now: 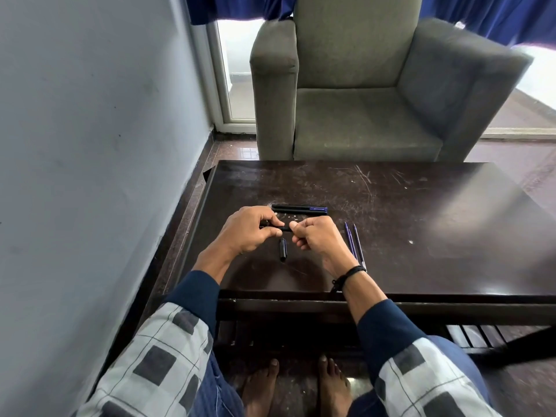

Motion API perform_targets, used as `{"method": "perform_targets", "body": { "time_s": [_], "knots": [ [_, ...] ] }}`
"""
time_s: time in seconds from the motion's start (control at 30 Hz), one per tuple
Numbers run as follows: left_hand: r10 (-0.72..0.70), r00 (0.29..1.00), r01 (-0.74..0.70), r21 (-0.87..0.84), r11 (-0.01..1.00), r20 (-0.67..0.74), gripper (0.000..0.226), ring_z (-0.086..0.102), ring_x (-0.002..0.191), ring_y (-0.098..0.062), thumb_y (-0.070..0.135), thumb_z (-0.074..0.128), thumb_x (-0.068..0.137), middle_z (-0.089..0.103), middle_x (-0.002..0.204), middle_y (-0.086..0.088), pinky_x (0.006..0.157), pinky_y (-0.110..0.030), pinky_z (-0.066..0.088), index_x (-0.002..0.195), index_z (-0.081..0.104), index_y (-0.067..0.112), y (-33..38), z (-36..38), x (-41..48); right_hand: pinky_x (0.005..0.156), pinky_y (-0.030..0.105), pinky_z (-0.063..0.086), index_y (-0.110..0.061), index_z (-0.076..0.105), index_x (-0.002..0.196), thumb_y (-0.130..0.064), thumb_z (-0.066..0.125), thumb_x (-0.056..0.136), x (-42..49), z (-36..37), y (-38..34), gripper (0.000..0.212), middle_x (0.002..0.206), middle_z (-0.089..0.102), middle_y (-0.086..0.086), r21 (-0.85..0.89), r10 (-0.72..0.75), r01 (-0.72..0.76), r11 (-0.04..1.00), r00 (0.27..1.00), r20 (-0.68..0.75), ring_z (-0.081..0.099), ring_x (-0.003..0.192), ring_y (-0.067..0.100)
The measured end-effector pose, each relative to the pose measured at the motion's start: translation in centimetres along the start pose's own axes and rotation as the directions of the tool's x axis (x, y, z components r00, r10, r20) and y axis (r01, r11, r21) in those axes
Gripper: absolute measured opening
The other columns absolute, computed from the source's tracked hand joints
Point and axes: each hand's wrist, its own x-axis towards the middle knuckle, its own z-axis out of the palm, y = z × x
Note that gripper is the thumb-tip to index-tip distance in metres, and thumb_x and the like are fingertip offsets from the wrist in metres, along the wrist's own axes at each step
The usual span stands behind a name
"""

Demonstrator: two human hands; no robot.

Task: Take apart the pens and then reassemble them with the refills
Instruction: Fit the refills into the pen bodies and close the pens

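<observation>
A black pen barrel (281, 227) is held level just above the dark wooden table (391, 224). My left hand (251, 233) pinches its left end and my right hand (319, 236) grips its right end, fingers curled. Below the hands a loose black pen cap (282, 249) lies on the table. Behind them lie two whole pens (299, 209), black with blue ends, side by side. To the right of my right hand two thin blue refills (355, 243) lie close together.
A grey armchair (361, 85) stands just beyond the table's far edge. A pale wall (90, 145) runs along the left. A small white speck (411, 242) lies right of the refills. My bare feet show under the table's near edge.
</observation>
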Motion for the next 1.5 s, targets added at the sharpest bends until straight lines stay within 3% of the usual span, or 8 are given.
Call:
{"method": "perform_targets", "body": {
  "time_s": [0.17, 0.37, 0.77, 1.0, 1.13, 1.23, 1.33, 1.5],
  "knots": [
    [-0.057, 0.998, 0.057, -0.015, 0.998, 0.014, 0.015, 0.064, 0.086, -0.003, 0.030, 0.083, 0.083, 0.068, 0.088, 0.023, 0.085, -0.035, 0.053, 0.097, 0.079, 0.031, -0.4, -0.2, 0.2, 0.059, 0.025, 0.052, -0.015, 0.072, 0.074, -0.036, 0.077, 0.088, 0.5, -0.4, 0.1, 0.026, 0.064, 0.069, -0.001, -0.183, -0.009, 0.001, 0.983, 0.999, -0.040, 0.060, 0.059, 0.013],
    [-0.156, 0.982, 0.150, -0.063, 0.987, -0.108, 0.016, 0.060, 0.074, -0.001, 0.026, 0.081, 0.085, 0.071, 0.082, 0.014, 0.076, -0.028, 0.048, 0.101, 0.080, 0.026, -1.4, -1.2, 0.2, 0.083, 0.033, 0.054, -0.024, 0.069, 0.094, -0.035, 0.080, 0.080, -0.3, -1.9, -0.6, 0.020, 0.101, 0.072, 0.003, -0.704, -0.017, -0.045, 0.708, 0.997, -0.080, 0.068, 0.098, 0.025],
    [-0.198, 0.974, 0.192, -0.058, 0.980, -0.108, 0.020, 0.060, 0.076, -0.002, 0.029, 0.078, 0.088, 0.074, 0.090, 0.010, 0.081, -0.031, 0.052, 0.107, 0.079, 0.030, -1.5, -1.2, 0.4, 0.094, 0.042, 0.049, -0.025, 0.060, 0.134, -0.040, 0.066, 0.093, -1.1, 1.8, 0.7, 0.044, 0.128, 0.057, 0.006, -0.808, -0.173, 0.219, 0.547, 0.974, 0.148, 0.061, 0.115, 0.033],
    [-0.204, 0.977, 0.201, -0.057, 0.978, -0.067, 0.021, 0.059, 0.077, -0.001, 0.027, 0.078, 0.089, 0.074, 0.091, 0.008, 0.076, -0.027, 0.046, 0.109, 0.079, 0.028, -1.0, -1.2, 0.0, 0.085, 0.039, 0.051, -0.017, 0.067, 0.113, -0.008, 0.058, 0.085, -1.2, 2.4, 1.2, 0.031, 0.119, 0.058, 0.007, -0.827, -0.153, 0.197, 0.526, 0.979, 0.136, 0.064, 0.105, 0.035],
    [-0.200, 0.979, 0.196, -0.091, 0.976, -0.041, 0.021, 0.059, 0.073, 0.000, 0.025, 0.079, 0.088, 0.073, 0.088, 0.007, 0.070, -0.017, 0.043, 0.109, 0.079, 0.024, -0.6, -1.4, -0.1, 0.095, 0.037, 0.053, -0.021, 0.072, 0.108, -0.011, 0.065, 0.081, 0.3, 0.9, 1.0, 0.030, 0.115, 0.070, 0.007, -0.614, -0.010, -0.029, 0.789, 0.998, -0.060, 0.067, 0.106, 0.028],
    [-0.193, 0.980, 0.186, -0.122, 0.975, -0.043, 0.020, 0.059, 0.069, 0.002, 0.022, 0.080, 0.087, 0.072, 0.084, 0.009, 0.064, -0.007, 0.040, 0.108, 0.080, 0.022, -0.4, -1.5, 0.0, 0.076, 0.036, 0.063, -0.011, 0.070, 0.089, 0.002, 0.072, 0.084, 0.8, -0.4, 0.0, 0.014, 0.093, 0.070, 0.013, 0.040, 0.100, -0.095, 0.995, 0.979, -0.176, 0.069, 0.081, 0.023],
    [-0.180, 0.983, 0.172, -0.152, 0.973, -0.040, 0.020, 0.059, 0.068, 0.001, 0.021, 0.081, 0.086, 0.073, 0.083, 0.008, 0.064, -0.005, 0.042, 0.106, 0.080, 0.022, -0.1, -1.4, 0.0, 0.072, 0.028, 0.063, -0.002, 0.065, 0.096, 0.009, 0.068, 0.089, 0.2, -1.2, -1.2, 0.013, 0.091, 0.063, 0.013, 0.491, 0.119, 0.011, 0.871, 0.965, -0.233, 0.069, 0.083, 0.023],
    [-0.147, 0.989, 0.143, -0.167, 0.976, -0.009, 0.020, 0.061, 0.073, -0.002, 0.020, 0.082, 0.085, 0.075, 0.086, 0.006, 0.066, -0.007, 0.043, 0.105, 0.081, 0.023, 0.5, -1.1, -0.1, 0.081, 0.027, 0.061, -0.002, 0.065, 0.098, 0.006, 0.071, 0.089, 0.2, -0.8, -0.9, 0.014, 0.092, 0.063, 0.008, 0.632, 0.159, 0.060, 0.772, 0.946, -0.283, 0.070, 0.089, 0.021]
  ]
}}
